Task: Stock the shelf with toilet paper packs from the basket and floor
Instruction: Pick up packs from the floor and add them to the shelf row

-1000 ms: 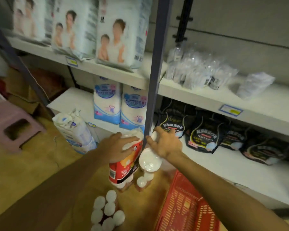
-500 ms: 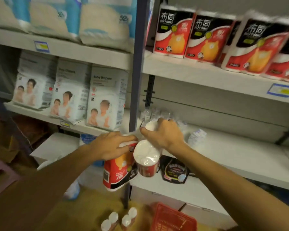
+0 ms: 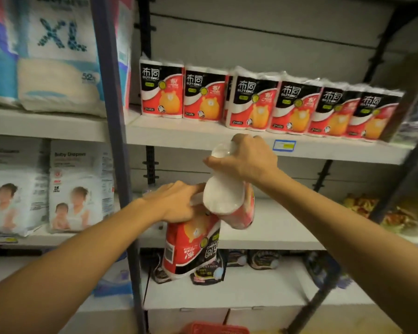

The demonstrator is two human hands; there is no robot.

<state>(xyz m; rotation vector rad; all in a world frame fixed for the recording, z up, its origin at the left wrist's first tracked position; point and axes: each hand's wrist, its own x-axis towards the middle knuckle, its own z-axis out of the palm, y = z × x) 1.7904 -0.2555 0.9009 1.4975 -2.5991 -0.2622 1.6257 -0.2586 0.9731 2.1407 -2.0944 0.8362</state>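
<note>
White metal shop shelving (image 3: 203, 138) on dark blue uprights fills the view, its boards stacked one above another against a grey back panel; along the upper board stands a row of red, black and white two-roll toilet paper packs (image 3: 270, 104) wrapped in clear plastic, upright and touching side by side, with a small blue and yellow price label (image 3: 284, 145) on the board's front edge below them; to the left of the blue upright (image 3: 111, 131) sit big soft blue and white diaper bags marked XL (image 3: 56, 59), and on the board under those, white baby diaper packs printed with pictures (image 3: 77, 186); black pouches (image 3: 208, 271) lie on a low board; a red plastic mesh basket (image 3: 215, 328) shows only its rim at the bottom edge; the left hand (image 3: 176, 203) grips the top of one red toilet paper pack (image 3: 191, 247), which hangs upside down below the middle board; the right hand (image 3: 246, 157) clutches the gathered plastic top of a second toilet paper pack (image 3: 227, 201), tilted with its white roll end facing the camera, raised just under the upper board's edge; the two held packs touch each other.
</note>
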